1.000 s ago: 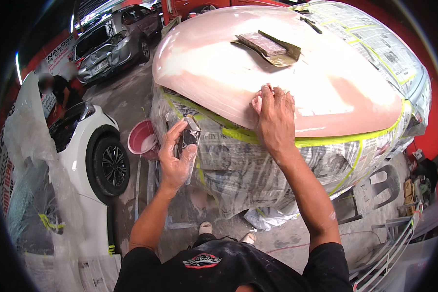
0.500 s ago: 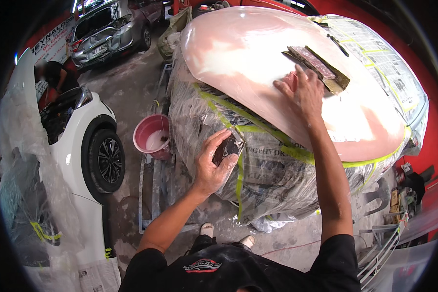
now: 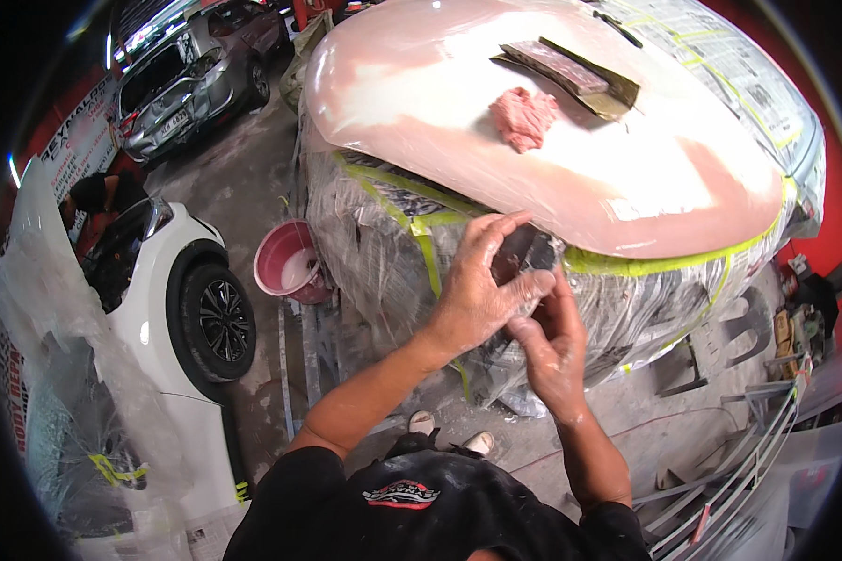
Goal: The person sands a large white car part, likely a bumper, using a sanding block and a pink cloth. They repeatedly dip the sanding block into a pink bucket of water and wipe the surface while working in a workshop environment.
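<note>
In my left hand is a dark piece of sandpaper, gripped between thumb and fingers near the hood's front edge. The fingers of my right hand are bent and pinch at its lower right edge. A broad car hood, patched pink and white, spreads beyond both hands. On it sits a crumpled pink cloth. Farther back lies a long sanding block, set on a folded brownish strip. Whatever is between my right fingertips is partly hidden.
Newspaper, plastic and yellow-green tape cover the car around the hood. A pink bucket of milky liquid stands left of it. Farther left are a white car and a person. Metal racks stand at lower right.
My right hand has left the pink cloth on the hood and come down to the sandpaper. My left hand has moved right and up with the sandpaper. The view has shifted.
</note>
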A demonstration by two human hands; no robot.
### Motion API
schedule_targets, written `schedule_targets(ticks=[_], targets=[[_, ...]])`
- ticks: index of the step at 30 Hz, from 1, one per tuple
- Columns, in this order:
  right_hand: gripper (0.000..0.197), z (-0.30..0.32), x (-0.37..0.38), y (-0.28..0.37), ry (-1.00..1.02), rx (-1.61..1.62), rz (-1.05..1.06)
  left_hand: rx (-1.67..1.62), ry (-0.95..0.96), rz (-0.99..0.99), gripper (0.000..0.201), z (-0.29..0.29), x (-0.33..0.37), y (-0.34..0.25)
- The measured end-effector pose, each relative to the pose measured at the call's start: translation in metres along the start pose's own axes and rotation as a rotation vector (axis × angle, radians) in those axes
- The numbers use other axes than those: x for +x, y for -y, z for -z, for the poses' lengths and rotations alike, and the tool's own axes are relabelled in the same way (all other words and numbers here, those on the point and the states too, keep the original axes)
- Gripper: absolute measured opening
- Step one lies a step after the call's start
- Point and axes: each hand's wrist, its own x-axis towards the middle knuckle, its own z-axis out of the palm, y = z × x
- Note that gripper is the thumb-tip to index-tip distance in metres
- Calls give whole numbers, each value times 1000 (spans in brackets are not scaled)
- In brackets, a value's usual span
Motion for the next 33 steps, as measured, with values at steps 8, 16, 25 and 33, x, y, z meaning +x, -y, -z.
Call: schedule_targets(ticks=[8,16,25,33], targets=[[74,77,-37,32,-152,100,15,-506,205,387,70,-60,-36,-27],[100,108,-41,24,-442,-605,309,199,113,-105,51,-140,-69,-23],[89,127,-1,38,-708,-833,461,132,367,-280,70,-129,-30,-26],[56,121,61,24,-717,-1241,540,1097,6,-882,69,9,196,14]])
